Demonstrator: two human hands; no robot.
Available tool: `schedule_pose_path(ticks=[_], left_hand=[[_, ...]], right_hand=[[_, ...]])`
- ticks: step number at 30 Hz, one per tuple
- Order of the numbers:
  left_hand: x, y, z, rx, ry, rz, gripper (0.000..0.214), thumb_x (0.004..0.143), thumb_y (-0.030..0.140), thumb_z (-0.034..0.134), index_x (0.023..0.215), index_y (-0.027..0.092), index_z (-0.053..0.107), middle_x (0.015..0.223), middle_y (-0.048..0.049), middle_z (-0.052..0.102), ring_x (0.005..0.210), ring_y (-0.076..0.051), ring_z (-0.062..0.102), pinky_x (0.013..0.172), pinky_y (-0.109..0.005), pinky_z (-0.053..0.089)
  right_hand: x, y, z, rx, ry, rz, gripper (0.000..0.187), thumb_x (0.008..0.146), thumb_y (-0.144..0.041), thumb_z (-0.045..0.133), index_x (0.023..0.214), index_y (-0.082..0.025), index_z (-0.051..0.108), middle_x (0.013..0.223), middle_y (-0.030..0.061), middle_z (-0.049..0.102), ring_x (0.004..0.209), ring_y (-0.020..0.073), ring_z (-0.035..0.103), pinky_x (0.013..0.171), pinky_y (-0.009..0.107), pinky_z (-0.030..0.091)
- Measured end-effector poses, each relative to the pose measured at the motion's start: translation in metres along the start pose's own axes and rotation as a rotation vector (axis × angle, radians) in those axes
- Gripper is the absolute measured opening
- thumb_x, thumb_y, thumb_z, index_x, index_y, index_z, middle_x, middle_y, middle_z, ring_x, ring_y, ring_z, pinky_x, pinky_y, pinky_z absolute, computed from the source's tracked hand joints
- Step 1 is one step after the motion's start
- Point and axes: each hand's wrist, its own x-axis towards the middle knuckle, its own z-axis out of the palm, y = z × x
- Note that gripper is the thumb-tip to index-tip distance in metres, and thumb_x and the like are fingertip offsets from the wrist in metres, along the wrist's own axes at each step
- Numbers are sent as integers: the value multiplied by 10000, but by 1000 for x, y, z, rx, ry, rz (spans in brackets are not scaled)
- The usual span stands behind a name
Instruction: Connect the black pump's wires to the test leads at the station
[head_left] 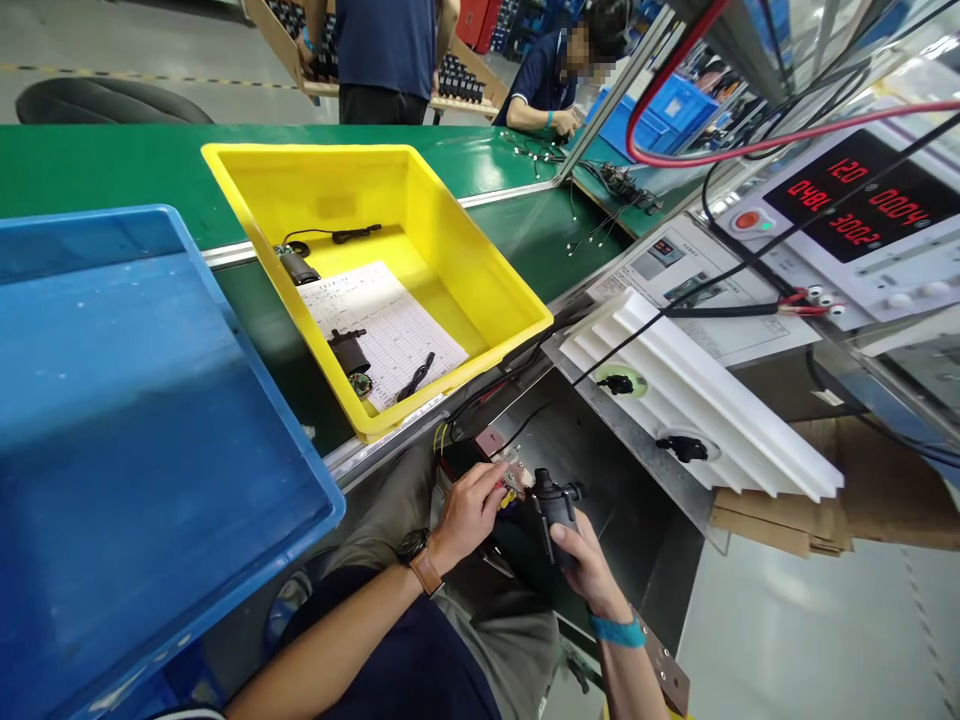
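A small black water pump (556, 510) with side nozzles is gripped in my right hand (591, 572). The pump is held over the dark metal tray (637, 520), its nozzle end towards the far side. My left hand (472, 510) is beside it, fingers bent and close together at a small metal clip fixture (514, 475) with red and yellow parts. What those fingers pinch is hidden. In the yellow bin (480, 260) at the upper middle, two more black pumps with cables lie by a printed sheet (382, 320).
A blue tray (150, 420) fills the left. On the right stand a power supply (847, 200) with lit red digits and a ribbed white block (697, 400) holding black parts. Cables cross above. Two people (386, 60) are behind the green table (97, 170).
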Motion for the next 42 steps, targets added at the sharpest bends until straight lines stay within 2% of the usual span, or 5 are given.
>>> schedule_pose_path(ticks=[6,14,26,34,42], left_hand=[[-15,-3,-1,88,107,-272,139,938,303,548,1020,205,603,970,-68,683,783,-173,661,767,-325,548],[-7,-17,14,-127,40,-576,122,840,284,673,866,198,590,791,-23,708,746,-174,684,697,-287,513],[-7,-30,16,-281,9,-648,195,832,345,725,892,172,661,762,-39,736,693,-160,687,633,-249,498],[-5,-24,15,-250,1,-667,54,857,190,653,905,166,655,827,-70,765,752,-183,717,646,-261,497],[-3,-19,15,-248,15,-691,59,864,191,667,907,151,666,843,-88,760,758,-188,718,656,-266,506]], right_hand=[[0,-36,1,126,-104,166,492,626,-569,788,871,-169,639,769,36,640,667,200,554,575,268,447],[5,-31,-7,143,52,368,623,383,-512,841,866,-190,614,921,83,722,829,285,644,637,313,485],[13,-32,-15,112,-142,323,600,529,-523,895,968,-163,698,925,66,726,829,264,653,665,311,520],[17,-36,-8,154,55,492,689,302,-511,941,843,-185,666,848,46,733,691,193,626,578,258,503],[16,-38,-5,199,55,489,733,289,-508,947,873,-170,661,849,61,736,672,183,629,550,239,511]])
